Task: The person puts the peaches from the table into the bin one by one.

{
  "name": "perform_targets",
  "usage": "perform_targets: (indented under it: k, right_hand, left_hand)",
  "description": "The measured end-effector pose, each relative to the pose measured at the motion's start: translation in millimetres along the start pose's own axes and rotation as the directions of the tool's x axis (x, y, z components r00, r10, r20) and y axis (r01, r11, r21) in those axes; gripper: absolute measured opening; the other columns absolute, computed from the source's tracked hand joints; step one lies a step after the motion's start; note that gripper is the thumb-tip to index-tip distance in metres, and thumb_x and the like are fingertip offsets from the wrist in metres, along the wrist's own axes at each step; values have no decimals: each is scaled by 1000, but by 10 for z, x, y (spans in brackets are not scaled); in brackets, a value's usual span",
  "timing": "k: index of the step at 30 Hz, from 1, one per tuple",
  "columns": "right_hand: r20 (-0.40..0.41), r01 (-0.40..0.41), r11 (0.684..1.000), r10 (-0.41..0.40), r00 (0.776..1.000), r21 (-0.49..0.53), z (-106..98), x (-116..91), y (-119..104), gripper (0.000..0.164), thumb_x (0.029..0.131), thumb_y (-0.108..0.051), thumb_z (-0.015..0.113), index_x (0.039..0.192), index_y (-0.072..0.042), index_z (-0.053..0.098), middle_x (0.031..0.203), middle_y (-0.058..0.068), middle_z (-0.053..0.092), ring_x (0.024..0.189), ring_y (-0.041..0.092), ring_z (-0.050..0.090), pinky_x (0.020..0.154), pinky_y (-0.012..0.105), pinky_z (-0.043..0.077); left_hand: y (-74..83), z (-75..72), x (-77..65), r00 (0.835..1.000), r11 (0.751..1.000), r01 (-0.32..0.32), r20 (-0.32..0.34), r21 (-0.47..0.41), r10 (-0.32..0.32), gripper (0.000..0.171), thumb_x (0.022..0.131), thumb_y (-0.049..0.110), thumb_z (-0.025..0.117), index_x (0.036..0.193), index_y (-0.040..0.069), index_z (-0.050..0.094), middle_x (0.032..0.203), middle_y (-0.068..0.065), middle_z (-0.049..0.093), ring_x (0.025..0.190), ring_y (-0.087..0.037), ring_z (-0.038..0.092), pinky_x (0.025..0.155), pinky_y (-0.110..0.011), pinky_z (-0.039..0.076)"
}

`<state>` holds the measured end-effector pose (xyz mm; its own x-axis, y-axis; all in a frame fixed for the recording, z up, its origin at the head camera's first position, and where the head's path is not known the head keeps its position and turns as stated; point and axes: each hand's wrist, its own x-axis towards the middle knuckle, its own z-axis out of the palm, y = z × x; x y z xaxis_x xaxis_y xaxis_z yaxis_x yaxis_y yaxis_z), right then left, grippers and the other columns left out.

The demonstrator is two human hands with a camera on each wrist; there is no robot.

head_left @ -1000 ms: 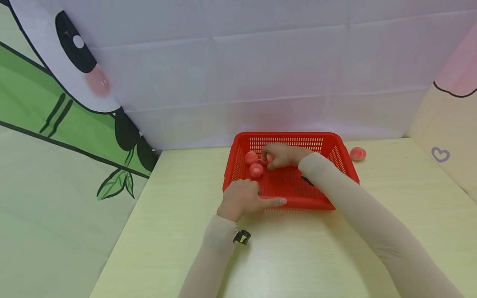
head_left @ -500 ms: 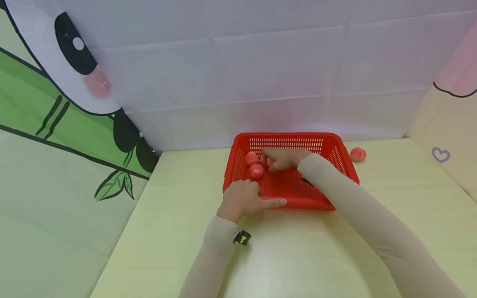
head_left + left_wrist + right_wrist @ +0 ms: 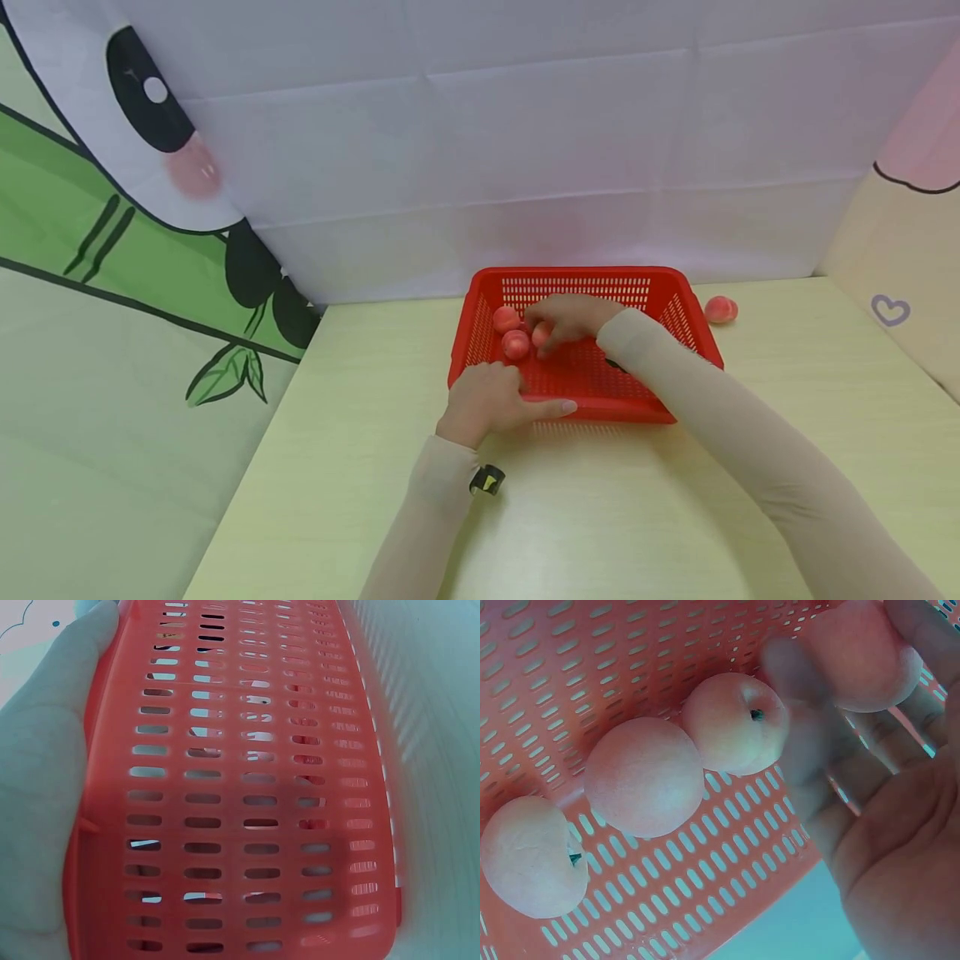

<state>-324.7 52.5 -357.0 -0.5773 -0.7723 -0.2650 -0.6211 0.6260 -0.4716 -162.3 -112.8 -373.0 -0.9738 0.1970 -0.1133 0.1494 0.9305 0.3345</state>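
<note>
A red plastic basket (image 3: pixel 600 408) with slotted walls stands on the table. My left hand (image 3: pixel 487 400) grips its near-left corner, the thumb lying along the front rim; the left wrist view shows the basket's slotted wall (image 3: pixel 232 780) close up beside the hand (image 3: pixel 45 772). Inside the basket, my right hand (image 3: pixel 572 317) curls its fingers and thumb around a peach (image 3: pixel 541 335), seen also as the peach (image 3: pixel 862 656) in the right wrist view. To the left of it lie a peach (image 3: pixel 506 319) and another peach (image 3: pixel 515 343). A further peach (image 3: pixel 735 724) is mostly hidden by my hand in the head view.
One peach (image 3: pixel 721 310) lies on the pale wooden table (image 3: pixel 360 433), outside the basket near its far-right corner. Behind the basket hangs a white printed cloth (image 3: pixel 555 167), with printed side panels to the left and right.
My right hand has shifted slightly nearer with the peach, and its fingers have spread so more of the peach shows. The left hand and the basket have stayed put.
</note>
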Motion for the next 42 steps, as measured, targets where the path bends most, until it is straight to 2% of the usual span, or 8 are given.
perform_targets:
  k: [5,9,15,24,42]
  right_hand:
    - [0,-13,1000,13,1000,15,5,-10,-10,35,91,-17,87,123,-13,72,112,1,68,110,23,60,104,45,53]
    - [-2,9,1000,-9,1000,-18,9,-14,-5,35,92,-15,86,125,-15,73,117,2,66,112,24,59,106,48,52]
    - [5,1,997,-1,1000,-73,26,-8,-5,25,97,-15,75,122,-18,73,128,10,56,115,27,56,99,45,54]
    - [23,-1,998,2,1000,-55,33,13,2,18,99,-17,78,117,-17,75,113,6,59,110,25,54,94,41,55]
    - [43,-33,995,38,998,-99,34,9,-16,28,98,-18,79,126,-19,76,114,6,60,110,26,55,99,45,52]
  left_hand:
    - [0,-1,0,1000,1000,0,1,0,0,78,80,92,59,59,20,40,55,7,27,54,-9,25,51,-30,24]
    - [0,-1,1,1000,1000,0,-2,-1,0,78,81,92,59,58,20,40,54,7,27,54,-9,25,51,-30,24]
    - [3,-6,-7,1000,1000,1,3,7,-1,77,81,91,60,59,20,40,55,7,28,54,-9,26,51,-30,24]
    - [7,-16,-6,1000,1000,6,11,6,-6,77,81,91,59,60,19,42,55,6,30,54,-10,28,52,-30,26]
    - [7,-28,-18,1000,1000,11,17,2,-11,77,82,92,57,61,19,44,55,6,32,53,-9,31,53,-31,29]
